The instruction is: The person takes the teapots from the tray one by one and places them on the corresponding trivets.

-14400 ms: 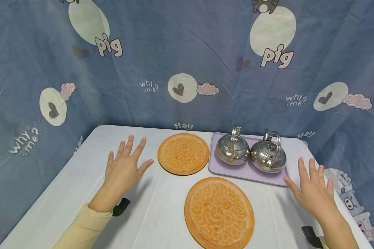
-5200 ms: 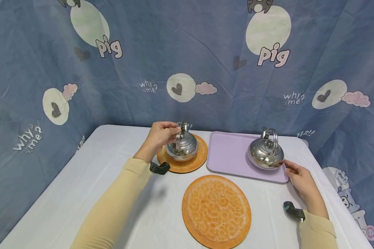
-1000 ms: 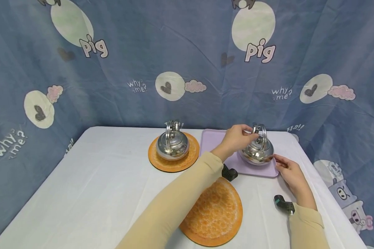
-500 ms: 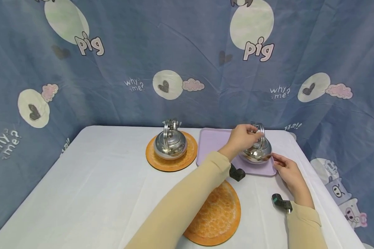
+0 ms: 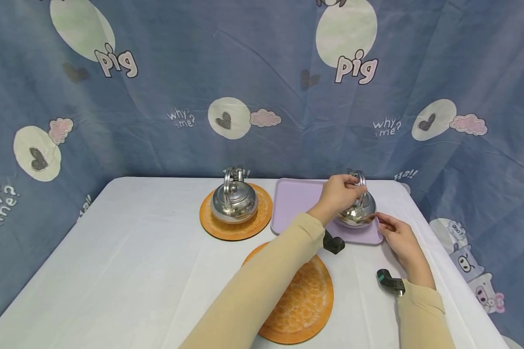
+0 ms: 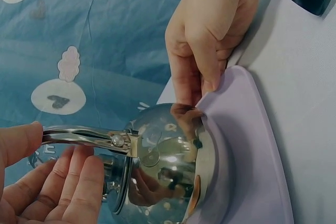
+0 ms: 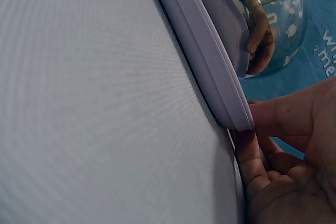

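Note:
Two shiny steel kettles show in the head view. One kettle [image 5: 359,216] sits on the right part of a lilac tray [image 5: 294,208]; its top is partly behind my left hand [image 5: 335,195]. In the left wrist view, the thumb and fingers grip this kettle's upright handle [image 6: 79,134]. My right hand [image 5: 401,237] pinches the tray's near right corner, with the thumb on the rim and a finger under it in the right wrist view. The other kettle [image 5: 235,204] stands upright on a round orange placemat [image 5: 209,223] to the left.
A second round orange placemat [image 5: 307,300] lies nearer on the white tabletop [image 5: 131,271], partly covered by my left sleeve [image 5: 262,286]. Printed blue cloth [image 5: 279,150] hangs close behind the table and along its sides.
One kettle has gone from the tray to the far placemat. My left hand then shifted right onto the other kettle's handle. My right hand came to the tray corner and stays there.

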A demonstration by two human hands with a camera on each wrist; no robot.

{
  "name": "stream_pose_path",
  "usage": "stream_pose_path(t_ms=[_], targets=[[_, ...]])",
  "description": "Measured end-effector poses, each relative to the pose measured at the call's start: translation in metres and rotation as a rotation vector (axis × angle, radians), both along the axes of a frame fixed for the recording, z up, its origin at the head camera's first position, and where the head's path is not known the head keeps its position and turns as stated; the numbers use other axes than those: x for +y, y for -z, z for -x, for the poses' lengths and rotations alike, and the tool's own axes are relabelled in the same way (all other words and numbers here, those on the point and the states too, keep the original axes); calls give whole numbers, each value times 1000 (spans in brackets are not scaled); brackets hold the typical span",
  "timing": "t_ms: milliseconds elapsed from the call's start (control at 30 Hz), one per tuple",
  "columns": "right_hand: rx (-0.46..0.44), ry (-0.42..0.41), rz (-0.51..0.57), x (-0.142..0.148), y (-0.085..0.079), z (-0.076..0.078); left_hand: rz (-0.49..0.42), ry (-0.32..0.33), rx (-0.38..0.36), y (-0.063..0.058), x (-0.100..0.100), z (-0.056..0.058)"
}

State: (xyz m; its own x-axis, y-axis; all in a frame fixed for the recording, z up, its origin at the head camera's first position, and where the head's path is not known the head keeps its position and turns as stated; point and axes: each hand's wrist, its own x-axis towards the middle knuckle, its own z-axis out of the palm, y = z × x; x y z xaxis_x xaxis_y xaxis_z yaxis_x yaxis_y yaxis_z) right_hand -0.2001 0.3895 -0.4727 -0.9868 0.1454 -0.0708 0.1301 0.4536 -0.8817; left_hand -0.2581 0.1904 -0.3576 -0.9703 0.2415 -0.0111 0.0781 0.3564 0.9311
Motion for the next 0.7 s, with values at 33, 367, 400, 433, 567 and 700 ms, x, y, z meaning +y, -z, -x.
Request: stream_pose_path(t_ms=[33, 367, 400, 433, 567, 700], targets=[[1, 1, -1, 0, 0, 0, 1, -1, 2, 0, 1, 1], [-18, 2, -2, -1, -2, -1, 3, 13, 37, 1, 4, 4], [-18, 2, 0, -1, -2, -1, 7, 14, 45, 1, 5, 4], [-17, 1, 0, -1, -2, -1, 13, 14, 52, 1, 5, 5], [-17, 1, 9, -1, -1, -1, 7, 14, 60, 0, 5, 5], [-17, -3, 17, 0, -1, -1, -6, 6, 66, 0, 5, 5]])
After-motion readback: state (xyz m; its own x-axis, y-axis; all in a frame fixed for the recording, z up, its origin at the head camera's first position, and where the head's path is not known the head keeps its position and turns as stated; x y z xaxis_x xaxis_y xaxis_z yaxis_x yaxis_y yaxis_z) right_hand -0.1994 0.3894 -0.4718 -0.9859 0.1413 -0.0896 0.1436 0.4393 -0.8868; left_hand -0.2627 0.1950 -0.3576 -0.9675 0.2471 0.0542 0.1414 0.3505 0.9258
